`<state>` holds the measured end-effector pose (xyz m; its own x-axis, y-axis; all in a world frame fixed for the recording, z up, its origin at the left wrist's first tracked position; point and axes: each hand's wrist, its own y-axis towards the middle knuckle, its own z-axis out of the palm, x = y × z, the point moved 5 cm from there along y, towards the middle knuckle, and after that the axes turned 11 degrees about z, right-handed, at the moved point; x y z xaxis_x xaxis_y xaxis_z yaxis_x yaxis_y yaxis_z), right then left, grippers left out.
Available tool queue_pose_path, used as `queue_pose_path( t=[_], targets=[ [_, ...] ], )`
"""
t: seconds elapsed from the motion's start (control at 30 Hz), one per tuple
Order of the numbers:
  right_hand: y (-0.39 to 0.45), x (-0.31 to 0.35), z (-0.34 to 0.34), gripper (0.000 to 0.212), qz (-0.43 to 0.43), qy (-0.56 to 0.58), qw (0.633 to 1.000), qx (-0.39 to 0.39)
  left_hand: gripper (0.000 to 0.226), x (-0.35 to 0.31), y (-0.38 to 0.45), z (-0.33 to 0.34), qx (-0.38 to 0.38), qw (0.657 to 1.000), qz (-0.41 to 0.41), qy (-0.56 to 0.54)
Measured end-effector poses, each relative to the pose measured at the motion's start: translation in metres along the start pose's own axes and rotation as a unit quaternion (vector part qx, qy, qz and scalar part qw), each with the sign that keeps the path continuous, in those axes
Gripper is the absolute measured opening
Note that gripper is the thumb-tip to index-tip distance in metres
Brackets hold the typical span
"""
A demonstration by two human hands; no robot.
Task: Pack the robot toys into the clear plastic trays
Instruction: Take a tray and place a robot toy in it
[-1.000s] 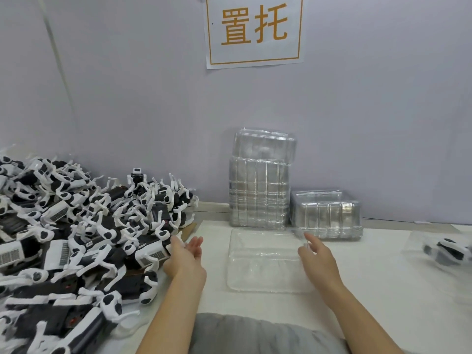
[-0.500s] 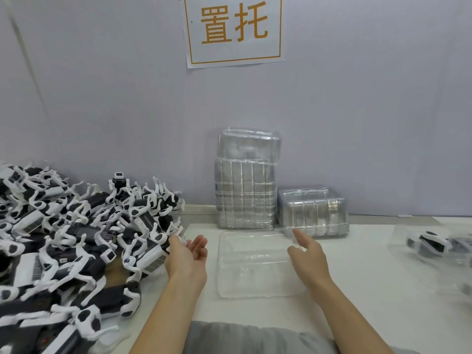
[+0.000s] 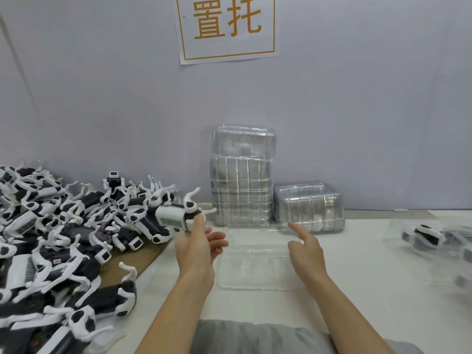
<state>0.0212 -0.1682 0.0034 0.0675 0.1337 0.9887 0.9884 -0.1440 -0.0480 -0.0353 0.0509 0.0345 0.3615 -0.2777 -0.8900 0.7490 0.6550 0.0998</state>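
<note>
The person's left hand (image 3: 195, 247) is pinching a white-and-black four-legged plastic robot toy (image 3: 170, 217) between thumb and fingers, holding it raised just beside the heap of identical toys (image 3: 58, 238). The empty clear plastic tray (image 3: 258, 261) is lying flat on the white table (image 3: 357, 315) to the right of that grip and lower, between the two hands. The toy's long body is running roughly left to right, much as the tray's longer side appears to. The right hand (image 3: 305, 251) is hovering with relaxed, uncurled fingers over the tray's right edge, holding nothing and likely placed to steady it.
</note>
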Motion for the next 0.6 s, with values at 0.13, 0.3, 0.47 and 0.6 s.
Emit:
queue_pose_path(
  t=[0.13, 0.3, 0.47, 0.6],
  targets=[
    [0.0, 0.0, 0.001, 0.058, 0.002, -0.014, 1.0, -0.002, 0.027, -0.008, 0.002, 0.001, 0.057, 0.972, 0.124, 0.19],
    [-0.001, 0.003, 0.0, 0.058, -0.016, -0.04, 0.999, -0.002, 0.031, -0.014, 0.002, -0.003, 0.046, 0.92, 0.238, 0.309],
    [0.004, 0.006, -0.007, 0.058, -0.013, -0.087, 0.995, 0.04, 0.022, -0.02, 0.005, -0.002, 0.04, 0.915, 0.302, 0.267],
    [0.002, 0.013, -0.008, 0.048, -0.047, -0.088, 0.995, 0.028, 0.023, -0.01, 0.01, -0.001, 0.045, 0.963, 0.219, 0.149]
  ],
)
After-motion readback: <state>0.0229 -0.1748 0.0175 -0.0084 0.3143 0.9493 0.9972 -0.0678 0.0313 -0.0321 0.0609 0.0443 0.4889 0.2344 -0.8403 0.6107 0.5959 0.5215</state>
